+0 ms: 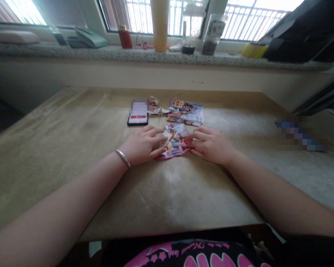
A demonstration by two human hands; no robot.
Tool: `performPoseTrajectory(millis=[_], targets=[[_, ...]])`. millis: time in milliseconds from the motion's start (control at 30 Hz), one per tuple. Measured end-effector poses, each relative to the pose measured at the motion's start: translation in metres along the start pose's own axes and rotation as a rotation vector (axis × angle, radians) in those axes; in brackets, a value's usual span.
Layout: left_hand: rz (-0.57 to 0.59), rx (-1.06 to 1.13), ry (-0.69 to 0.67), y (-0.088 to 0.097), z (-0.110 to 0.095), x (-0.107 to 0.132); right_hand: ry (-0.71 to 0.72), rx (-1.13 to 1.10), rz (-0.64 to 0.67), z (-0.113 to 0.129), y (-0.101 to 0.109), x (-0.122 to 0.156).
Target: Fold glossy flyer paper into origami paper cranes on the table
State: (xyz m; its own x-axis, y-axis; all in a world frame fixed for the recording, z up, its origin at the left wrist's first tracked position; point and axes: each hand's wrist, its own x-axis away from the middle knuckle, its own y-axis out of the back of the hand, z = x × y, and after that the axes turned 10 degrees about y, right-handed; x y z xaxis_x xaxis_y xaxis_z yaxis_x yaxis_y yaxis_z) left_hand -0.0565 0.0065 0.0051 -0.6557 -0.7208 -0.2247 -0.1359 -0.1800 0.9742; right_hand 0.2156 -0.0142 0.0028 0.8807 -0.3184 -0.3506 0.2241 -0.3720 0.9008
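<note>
A colourful printed paper sheet (176, 139), creased and pink at its lower edge, lies on the table between my two hands. My left hand (146, 145) rests flat on its left edge, fingers stretched and thumb apart. At the right edge my right hand (207, 144) has its fingers curled together on the paper, which bunches up red at the fingertips. Just behind the sheet sits a stack of similar printed papers (187, 111). A folded paper piece with pointed ends (158, 110) lies to the left of that stack.
A phone with a lit screen (138, 113) lies beyond my left hand. A blurred flat object (300, 133) is at the table's right side. Along the stone windowsill (100, 53) stand a red jar (125, 37), a yellow cylinder (159, 27) and clear containers (211, 35).
</note>
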Motion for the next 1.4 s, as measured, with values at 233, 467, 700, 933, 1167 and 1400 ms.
performPoseTrajectory(millis=[233, 467, 700, 933, 1167, 1400], targets=[[0.010, 0.050, -0.063, -0.005, 0.000, -0.001, 0.036, -0.233, -0.005, 0.004, -0.005, -0.003], [0.064, 0.073, -0.184, -0.002, -0.002, -0.002, 0.019, -0.374, -0.008, 0.004, -0.005, -0.005], [-0.024, 0.016, -0.225, -0.007, 0.000, -0.004, -0.090, -0.383, 0.024, 0.003, -0.004, 0.000], [-0.091, 0.062, -0.167, -0.015, -0.006, -0.005, -0.280, -0.498, -0.038, 0.003, -0.006, 0.001], [-0.056, 0.130, -0.102, -0.011, -0.008, -0.005, -0.669, -0.614, 0.036, 0.001, -0.009, -0.002], [-0.033, 0.069, -0.127, -0.007, -0.005, -0.004, -0.831, -0.489, 0.081, 0.001, -0.014, -0.005]])
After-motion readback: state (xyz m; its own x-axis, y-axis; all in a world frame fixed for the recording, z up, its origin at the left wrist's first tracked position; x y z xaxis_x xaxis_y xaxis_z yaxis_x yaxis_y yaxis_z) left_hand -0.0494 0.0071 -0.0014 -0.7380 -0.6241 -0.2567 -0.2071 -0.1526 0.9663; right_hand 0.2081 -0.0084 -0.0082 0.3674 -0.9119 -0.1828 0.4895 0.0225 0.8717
